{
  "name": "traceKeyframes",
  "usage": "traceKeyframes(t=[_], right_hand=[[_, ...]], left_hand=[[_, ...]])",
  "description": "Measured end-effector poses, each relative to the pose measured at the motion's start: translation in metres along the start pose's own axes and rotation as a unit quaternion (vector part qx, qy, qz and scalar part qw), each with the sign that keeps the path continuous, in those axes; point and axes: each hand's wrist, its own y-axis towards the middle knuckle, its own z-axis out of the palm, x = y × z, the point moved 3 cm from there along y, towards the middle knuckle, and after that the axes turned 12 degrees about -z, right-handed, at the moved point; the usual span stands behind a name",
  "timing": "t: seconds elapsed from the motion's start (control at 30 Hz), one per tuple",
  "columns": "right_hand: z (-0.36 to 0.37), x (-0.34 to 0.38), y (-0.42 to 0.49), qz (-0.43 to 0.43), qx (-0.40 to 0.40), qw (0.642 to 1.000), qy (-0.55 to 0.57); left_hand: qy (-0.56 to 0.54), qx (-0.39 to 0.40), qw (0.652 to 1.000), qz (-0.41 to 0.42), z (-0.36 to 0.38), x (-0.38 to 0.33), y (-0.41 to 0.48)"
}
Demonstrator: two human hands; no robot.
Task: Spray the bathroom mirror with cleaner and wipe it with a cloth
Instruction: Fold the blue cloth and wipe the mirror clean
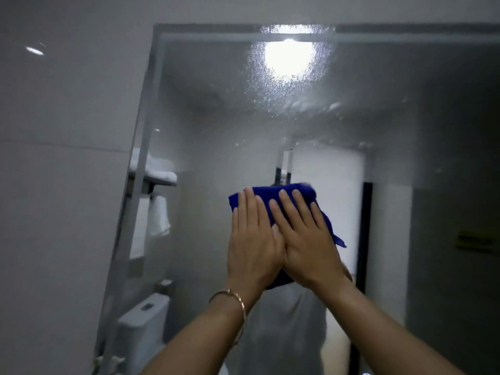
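Mirror [216, 117] straight ahead in the head view, mounted on a grey tiled wall [67, 158], speckled with droplets [284, 87] thickest around a reflected ceiling light [288, 58] near its top. Blue cloth [273, 194] flat against the glass at mid-height, below the droplets. Left hand [253, 244] and right hand [308, 239] side by side on the cloth, thumb sides touching, fingers straight and close together, pressing it to the mirror; nothing pinched. Corner of cloth hanging free past the right hand. Thin gold bracelet [240, 301] on the left wrist. Reflected along the mirror's left edge: folded white towels [159, 171] on a shelf, white toilet [143, 320] lower down.
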Motion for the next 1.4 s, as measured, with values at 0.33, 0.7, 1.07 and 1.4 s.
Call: traceKeyframes(t=[0.33, 0.7, 1.07, 1.4], right_hand=[[0.009, 0.031, 0.003, 0.061, -0.068, 0.994, 0.061], [0.03, 0.098, 0.123, -0.015, -0.032, 0.998, 0.046], [0.068, 0.228, 0.215, 0.013, -0.017, 0.999, 0.028], [0.05, 0.162, 0.155, 0.059, -0.027, 0.997, -0.029]], left_hand=[[0.037, 0.007, 0.998, 0.054, 0.001, 0.044, -0.002], [0.117, 0.01, 0.992, 0.047, -0.048, 0.158, 0.074], [0.17, 0.074, 0.983, 0.015, -0.076, 0.316, 0.1], [0.072, 0.023, 0.995, 0.068, -0.07, 0.225, 0.076]])
